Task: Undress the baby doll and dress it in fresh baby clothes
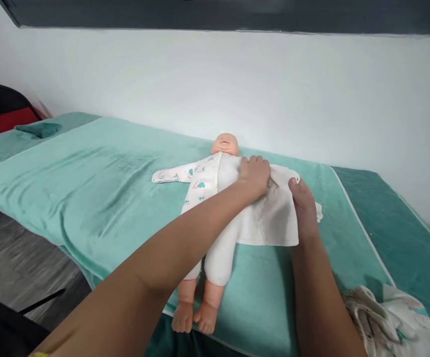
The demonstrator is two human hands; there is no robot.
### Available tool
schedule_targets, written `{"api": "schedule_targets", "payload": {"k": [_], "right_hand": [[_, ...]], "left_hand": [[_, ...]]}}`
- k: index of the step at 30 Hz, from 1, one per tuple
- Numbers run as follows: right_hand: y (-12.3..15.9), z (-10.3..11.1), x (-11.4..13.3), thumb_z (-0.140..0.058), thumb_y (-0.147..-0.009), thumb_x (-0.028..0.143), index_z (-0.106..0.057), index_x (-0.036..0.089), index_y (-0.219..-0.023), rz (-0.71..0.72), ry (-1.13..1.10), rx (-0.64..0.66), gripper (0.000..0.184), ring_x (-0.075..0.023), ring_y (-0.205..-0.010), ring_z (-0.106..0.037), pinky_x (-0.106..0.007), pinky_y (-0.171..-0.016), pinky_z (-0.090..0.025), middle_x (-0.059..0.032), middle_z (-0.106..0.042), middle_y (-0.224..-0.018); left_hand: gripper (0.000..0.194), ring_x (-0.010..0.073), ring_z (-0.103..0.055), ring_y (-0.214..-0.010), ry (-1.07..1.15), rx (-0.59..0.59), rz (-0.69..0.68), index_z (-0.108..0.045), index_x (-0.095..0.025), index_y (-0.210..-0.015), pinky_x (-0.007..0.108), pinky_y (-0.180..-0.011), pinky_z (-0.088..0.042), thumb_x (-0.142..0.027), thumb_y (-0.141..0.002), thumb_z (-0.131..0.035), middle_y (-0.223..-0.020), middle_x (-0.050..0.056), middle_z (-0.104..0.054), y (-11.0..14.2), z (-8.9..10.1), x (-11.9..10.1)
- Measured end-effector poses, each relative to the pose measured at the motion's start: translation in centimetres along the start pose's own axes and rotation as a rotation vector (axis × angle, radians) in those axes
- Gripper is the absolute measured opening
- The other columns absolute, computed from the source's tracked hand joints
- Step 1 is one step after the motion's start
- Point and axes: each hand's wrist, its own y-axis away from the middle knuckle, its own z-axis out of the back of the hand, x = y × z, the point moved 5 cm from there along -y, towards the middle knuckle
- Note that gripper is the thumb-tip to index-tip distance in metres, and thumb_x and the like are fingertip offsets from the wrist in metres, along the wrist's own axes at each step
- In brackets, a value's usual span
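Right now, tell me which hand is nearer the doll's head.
Left. The left hand is at the shirt, just below and to the picture's right of the doll's head; the right hand is farther out, at the shirt's edge.

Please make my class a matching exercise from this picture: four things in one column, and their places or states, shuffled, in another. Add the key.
Column one
1. doll
2. left hand
3. right hand
4. crumpled cloth

Column two
A. holding the outer edge of the white shirt flap
B. in the lower right corner of the picture
C. lying face up on the green sheet
D. on the inner part of the shirt flap, beside the doll's chest

Right pairs: 1-C, 2-D, 3-A, 4-B
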Motion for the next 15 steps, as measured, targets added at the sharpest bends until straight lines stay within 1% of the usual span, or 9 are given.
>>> {"api": "schedule_targets", "payload": {"k": [3,4,6,7,8,10,12,14,15], "right_hand": [[0.1,-1.4,-0.3,-0.068,-0.078,0.051,-0.059,0.027,-0.115,-0.062,-0.136,0.148,0.045,-0.0257,-0.095,-0.070,-0.038,-0.076,-0.060,-0.0045,-0.071,-0.100],[0.2,-1.8,-0.3,-0.071,-0.076,0.048,-0.058,0.027,-0.117,-0.062,-0.170,0.190,0.047,-0.0251,-0.096,-0.070,-0.037,-0.077,-0.060,-0.0039,-0.071,-0.102],[0.4,-2.4,-0.2,-0.076,-0.074,0.041,-0.059,0.027,-0.119,-0.034,-0.230,0.253,0.051,-0.0238,-0.099,-0.069,-0.035,-0.082,-0.059,-0.0033,-0.071,-0.108],[0.5,-2.6,-0.2,-0.078,-0.073,0.039,-0.059,0.027,-0.121,-0.016,-0.254,0.269,0.053,-0.0233,-0.102,-0.069,-0.035,-0.084,-0.058,-0.0032,-0.070,-0.112],[0.6,-2.7,-0.1,-0.079,-0.072,0.036,-0.060,0.027,-0.122,-0.004,-0.268,0.277,0.054,-0.0230,-0.103,-0.068,-0.034,-0.086,-0.057,-0.0032,-0.069,-0.114],[0.9,-3.0,-0.2,-0.082,-0.070,0.035,-0.061,0.027,-0.124,-0.015,-0.273,0.309,0.059,-0.0230,-0.104,-0.068,-0.033,-0.085,-0.057,-0.0030,-0.069,-0.115],[1.2,-3.4,-0.4,-0.084,-0.068,0.036,-0.062,0.028,-0.125,-0.043,-0.264,0.362,0.062,-0.0224,-0.097,-0.068,-0.033,-0.081,-0.057,-0.0017,-0.070,-0.106],[1.7,-4.0,-0.5,-0.086,-0.068,0.036,-0.064,0.027,-0.125,-0.062,-0.246,0.453,0.062,-0.0201,-0.084,-0.067,-0.031,-0.073,-0.056,0.0000,-0.070,-0.093],[2.0,-4.2,-0.5,-0.086,-0.069,0.036,-0.065,0.027,-0.124,-0.062,-0.237,0.506,0.059,-0.0185,-0.077,-0.065,-0.030,-0.069,-0.055,0.0005,-0.069,-0.087]], "left_hand": [[0.042,0.0287,-0.055,-0.121,0.097,-0.022,0.031,-0.055,-0.011,-0.131,0.042,-0.104,-0.038,-0.020,-0.090,-0.055,-0.135,0.019,-0.056,0.1,0.3,0.7],[0.045,0.0300,-0.054,-0.123,0.134,-0.027,0.013,-0.054,-0.013,-0.133,0.044,-0.106,-0.037,-0.023,-0.090,-0.057,-0.139,0.019,-0.053,0.2,0.5,0.9],[0.044,0.0324,-0.049,-0.130,0.265,-0.042,-0.078,-0.056,-0.020,-0.132,0.048,-0.109,-0.036,-0.029,-0.089,-0.060,-0.148,0.015,-0.046,0.3,1.1,1.4],[0.038,0.0313,-0.048,-0.130,0.340,-0.042,-0.142,-0.060,-0.024,-0.126,0.048,-0.109,-0.037,-0.030,-0.088,-0.059,-0.148,0.011,-0.046,0.3,1.5,1.7],[0.031,0.0286,-0.050,-0.128,0.412,-0.039,-0.203,-0.064,-0.025,-0.118,0.045,-0.107,-0.039,-0.029,-0.088,-0.058,-0.145,0.008,-0.050,0.3,1.9,2.0],[0.022,0.0213,-0.057,-0.117,0.521,-0.046,-0.264,-0.066,-0.024,-0.104,0.036,-0.100,-0.045,-0.021,-0.088,-0.051,-0.130,0.003,-0.061,0.4,2.6,3.1],[0.022,0.0179,-0.061,-0.106,0.565,-0.125,-0.214,-0.063,-0.022,-0.097,0.032,-0.093,-0.047,-0.014,-0.085,-0.046,-0.118,0.003,-0.067,0.6,3.3,4.8],[0.019,0.0190,-0.060,-0.103,0.578,-0.244,-0.101,-0.059,-0.020,-0.092,0.033,-0.090,-0.047,-0.011,-0.083,-0.046,-0.113,0.004,-0.068,1.2,3.9,6.8],[0.016,0.0196,-0.060,-0.101,0.566,-0.290,-0.046,-0.057,-0.020,-0.089,0.034,-0.088,-0.047,-0.011,-0.083,-0.046,-0.110,0.005,-0.068,1.6,4.1,7.7]]}}
